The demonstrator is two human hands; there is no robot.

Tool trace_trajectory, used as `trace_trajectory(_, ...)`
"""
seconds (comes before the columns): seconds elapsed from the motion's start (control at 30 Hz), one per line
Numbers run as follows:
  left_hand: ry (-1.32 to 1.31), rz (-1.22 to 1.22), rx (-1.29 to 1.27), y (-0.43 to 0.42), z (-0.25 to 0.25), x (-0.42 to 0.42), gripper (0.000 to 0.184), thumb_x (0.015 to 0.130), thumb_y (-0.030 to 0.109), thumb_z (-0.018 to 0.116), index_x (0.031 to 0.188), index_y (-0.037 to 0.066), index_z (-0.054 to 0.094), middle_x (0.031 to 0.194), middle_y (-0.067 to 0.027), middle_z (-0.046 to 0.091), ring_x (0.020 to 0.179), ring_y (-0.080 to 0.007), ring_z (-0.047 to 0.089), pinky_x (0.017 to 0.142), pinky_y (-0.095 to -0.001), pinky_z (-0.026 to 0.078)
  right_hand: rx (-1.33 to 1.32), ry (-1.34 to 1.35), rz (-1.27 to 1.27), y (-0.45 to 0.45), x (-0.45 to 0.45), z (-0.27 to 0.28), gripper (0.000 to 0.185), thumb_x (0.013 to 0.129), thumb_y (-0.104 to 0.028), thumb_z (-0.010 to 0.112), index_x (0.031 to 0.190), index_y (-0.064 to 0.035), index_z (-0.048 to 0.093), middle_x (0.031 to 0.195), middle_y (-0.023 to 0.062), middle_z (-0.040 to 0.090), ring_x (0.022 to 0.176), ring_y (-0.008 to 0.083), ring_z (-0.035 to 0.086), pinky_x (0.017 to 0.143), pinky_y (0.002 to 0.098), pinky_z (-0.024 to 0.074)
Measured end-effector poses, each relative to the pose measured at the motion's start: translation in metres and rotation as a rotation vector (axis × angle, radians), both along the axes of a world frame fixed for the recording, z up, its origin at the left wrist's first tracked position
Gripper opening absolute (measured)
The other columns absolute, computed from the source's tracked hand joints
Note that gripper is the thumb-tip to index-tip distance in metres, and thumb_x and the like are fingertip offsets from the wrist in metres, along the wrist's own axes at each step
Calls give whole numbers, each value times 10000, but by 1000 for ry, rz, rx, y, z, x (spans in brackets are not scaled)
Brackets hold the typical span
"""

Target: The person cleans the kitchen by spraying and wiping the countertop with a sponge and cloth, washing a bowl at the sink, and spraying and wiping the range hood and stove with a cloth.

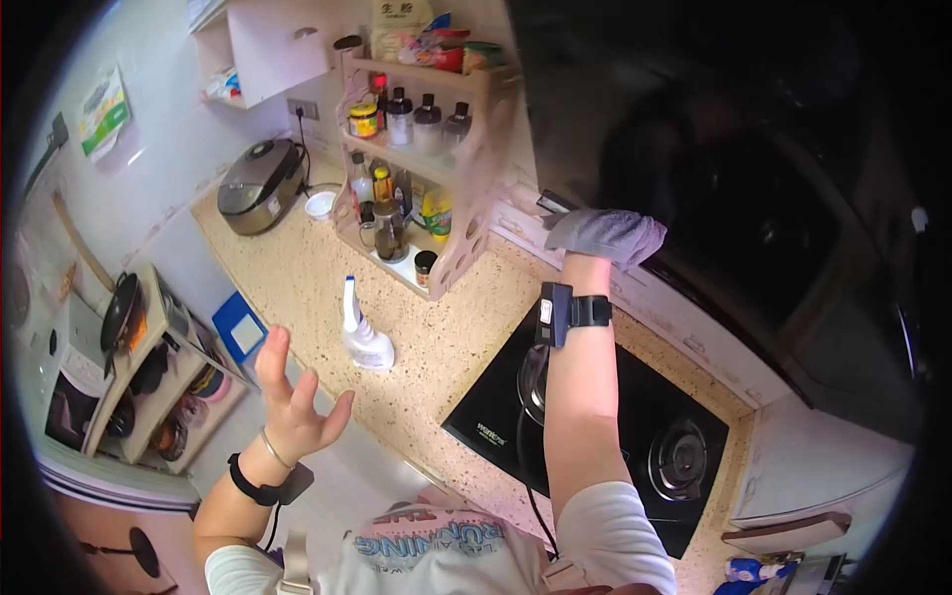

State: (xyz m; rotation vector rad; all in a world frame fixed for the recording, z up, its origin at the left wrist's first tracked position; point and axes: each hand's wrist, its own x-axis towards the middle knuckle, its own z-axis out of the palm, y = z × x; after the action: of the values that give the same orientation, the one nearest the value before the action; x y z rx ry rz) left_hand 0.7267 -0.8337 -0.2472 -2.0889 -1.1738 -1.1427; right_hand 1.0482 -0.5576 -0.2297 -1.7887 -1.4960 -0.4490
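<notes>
A grey cloth [610, 236] covers my right hand, which is stretched out at the lower edge of the dark glossy range hood [734, 228]. The fingers of that hand are hidden by the cloth. My left hand [300, 402] is raised over the front edge of the counter, fingers apart, holding nothing. Nearest to it, a white spray bottle [368, 337] stands upright on the speckled countertop [297, 283]. Beneath my right forearm lies the black gas stove [496, 416].
A wooden rack [461, 198] of jars and bottles stands behind the spray bottle. A rice cooker [262, 186] and a small white bowl [320, 205] are to its left. Shelves with a pan [122, 315] stand at the far left. A cable hangs beside my right arm.
</notes>
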Motion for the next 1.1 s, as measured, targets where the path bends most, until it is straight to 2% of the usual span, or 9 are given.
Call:
trace_trajectory(0.17,-143,154,-304,2,-51,0,920,665,178,744,1415,-18,248,1420,-276,281,1299,-441,316,1038,-516,273,-42,-115,191,-24,45,2,462,823,-368,597,1138,-31,590,843,66,596,751,175,571,745,335,475)
trace_trajectory(0.2,-158,257,-402,6,-68,-3,1028,639,221,788,1414,-80,183,1425,-274,275,1311,-424,302,1063,-494,246,-60,-137,209,-34,65,8,464,821,-368,599,1139,-31,590,839,65,597,747,173,573,743,333,477)
trace_trajectory(0.4,-493,322,-637,49,-168,-40,1291,520,311,884,1435,-82,62,1471,-292,196,1364,-427,220,1098,-458,217,-509,-134,198,-99,208,69,475,814,-371,613,1143,-29,595,817,60,606,725,162,581,733,319,487)
trace_trajectory(0.57,-694,69,-521,101,-154,-25,1199,552,254,882,1459,8,138,1381,-260,391,1283,-385,397,1042,-419,338,-1224,163,232,-105,259,105,484,808,-373,625,1146,-27,598,798,56,614,706,153,589,724,307,496)
trace_trajectory(0.7,-931,2,-496,136,-173,-20,1024,599,191,865,1436,84,285,1138,-177,606,1061,-302,595,904,-373,469,-1441,228,331,-47,208,69,492,803,-374,634,1149,-26,601,783,53,620,691,146,595,716,297,503)
trace_trajectory(0.73,-977,-27,-518,138,-165,-22,910,643,187,841,1402,89,350,992,-122,642,915,-248,625,814,-364,493,-1428,202,354,-32,191,59,494,801,-375,636,1149,-26,602,779,52,621,688,144,596,715,295,505)
trace_trajectory(0.93,-699,-76,-791,162,-129,-29,636,703,288,780,1247,91,515,849,-125,606,772,-295,599,726,-375,484,-683,-447,69,-18,75,21,451,851,-393,515,1138,-53,587,989,78,599,930,214,536,884,360,394)
trace_trajectory(1.03,-401,-168,-561,175,-140,4,513,696,320,770,1099,66,578,824,-143,588,778,-332,586,725,-399,481,-321,-374,75,-68,82,17,441,875,-402,455,1132,-66,579,1093,91,587,1051,248,505,969,392,339)
trace_trajectory(1.1,-385,-355,-401,173,-112,38,465,697,313,767,1027,47,578,874,-161,595,820,-346,585,743,-423,475,-165,-149,201,-114,95,14,439,892,-408,414,1129,-75,574,1163,100,580,1132,271,485,1025,414,302)
